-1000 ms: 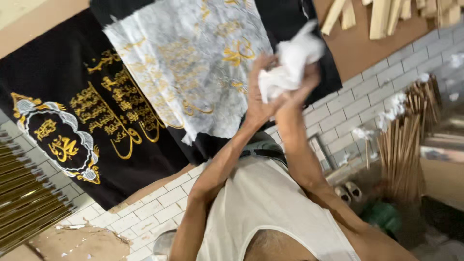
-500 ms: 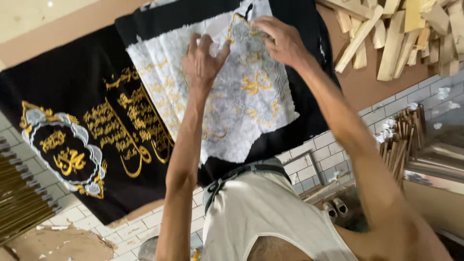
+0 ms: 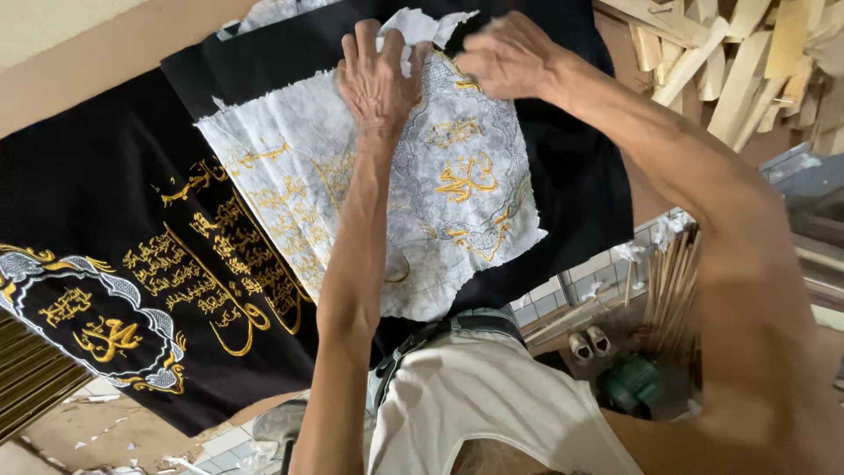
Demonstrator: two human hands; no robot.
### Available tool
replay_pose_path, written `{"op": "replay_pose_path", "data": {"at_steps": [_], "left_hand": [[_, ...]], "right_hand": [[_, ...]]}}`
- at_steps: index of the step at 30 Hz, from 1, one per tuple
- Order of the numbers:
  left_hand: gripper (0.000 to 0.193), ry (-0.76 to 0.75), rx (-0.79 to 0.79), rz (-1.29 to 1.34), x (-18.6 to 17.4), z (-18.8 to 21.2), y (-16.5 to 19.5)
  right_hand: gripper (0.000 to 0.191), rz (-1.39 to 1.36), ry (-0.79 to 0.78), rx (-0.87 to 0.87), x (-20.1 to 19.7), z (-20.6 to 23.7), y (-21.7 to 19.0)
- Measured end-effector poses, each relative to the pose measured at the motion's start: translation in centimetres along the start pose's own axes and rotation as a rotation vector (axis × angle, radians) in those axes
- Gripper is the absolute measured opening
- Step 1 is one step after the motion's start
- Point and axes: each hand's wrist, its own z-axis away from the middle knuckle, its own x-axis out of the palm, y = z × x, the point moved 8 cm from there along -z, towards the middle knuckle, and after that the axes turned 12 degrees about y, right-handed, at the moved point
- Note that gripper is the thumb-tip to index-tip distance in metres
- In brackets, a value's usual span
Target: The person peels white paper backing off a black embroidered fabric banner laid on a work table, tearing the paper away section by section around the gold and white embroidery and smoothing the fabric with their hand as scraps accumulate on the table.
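A person's left hand (image 3: 380, 75) lies flat, fingers spread, pressing the white backing paper (image 3: 369, 189) onto black embroidered cloth (image 3: 105, 202). Just beside it, the right hand (image 3: 505, 57) pinches the paper's torn top edge, which runs between both hands.

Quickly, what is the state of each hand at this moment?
Left hand: open, pressed flat on the white backing paper.
Right hand: closed, pinching the torn top edge of that paper.

The backing paper (image 3: 369, 211) lies on the embroidered cloth (image 3: 132, 264), both hands on its far edge. Wood offcuts (image 3: 730, 53) lie right of the cloth.
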Motion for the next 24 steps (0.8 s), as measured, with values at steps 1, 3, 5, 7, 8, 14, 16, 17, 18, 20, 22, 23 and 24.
{"op": "replay_pose_path", "data": {"at_steps": [1, 3, 5, 7, 8, 14, 16, 17, 18, 20, 22, 23, 24], "left_hand": [[0.039, 0.01, 0.001, -0.009, -0.1, 0.0, 0.0], [0.04, 0.035, 0.001, -0.017, -0.1, 0.1, -0.1], [0.036, 0.053, -0.001, 0.008, 0.0, 0.4, -0.2], [0.027, 0.069, -0.028, 0.046, 0.1, 0.6, -0.8], [0.02, 0.071, -0.054, 0.071, 0.2, 0.8, -1.2], [0.026, 0.08, -0.152, 0.057, 0.5, 1.3, -2.5], [0.033, 0.03, -0.161, 0.0, 0.9, 1.2, -2.5], [0.038, -0.009, -0.168, -0.016, 1.1, 1.1, -2.4], [0.042, -0.048, -0.172, -0.026, 1.4, 1.2, -2.4], [0.045, -0.022, -0.154, -0.023, 1.2, 1.0, -2.2], [0.046, -0.005, -0.148, -0.014, 0.9, 0.9, -2.1], [0.046, -0.001, -0.149, -0.009, 0.9, 0.9, -2.1], [0.045, 0.002, -0.149, -0.003, 0.8, 0.8, -2.0]], "right_hand": [[0.009, -0.041, 0.002, -0.029, 0.0, 1.4, -0.5], [0.008, -0.088, -0.059, -0.002, -0.3, 5.5, -0.1], [0.01, -0.115, -0.096, 0.117, -1.3, 10.0, 1.6], [0.014, -0.187, -0.008, 0.284, -3.1, 13.1, 4.3], [0.01, -0.243, 0.06, 0.385, -3.6, 13.9, 5.3], [0.004, -0.367, 0.495, 0.464, -4.3, 6.9, 3.8], [0.017, -0.172, 0.527, 0.201, -4.7, 1.8, 0.8], [0.015, -0.111, 0.513, 0.14, -4.7, -0.1, -0.1], [0.013, -0.047, 0.498, 0.081, -4.7, -1.8, -0.7], [0.014, 0.052, 0.439, 0.017, -4.4, -4.1, -1.4], [0.019, 0.113, 0.348, -0.002, -3.8, -5.2, -1.4], [0.017, 0.154, 0.356, -0.038, -3.8, -5.4, -1.7], [0.015, 0.195, 0.364, -0.073, -3.6, -5.4, -1.9]]}}
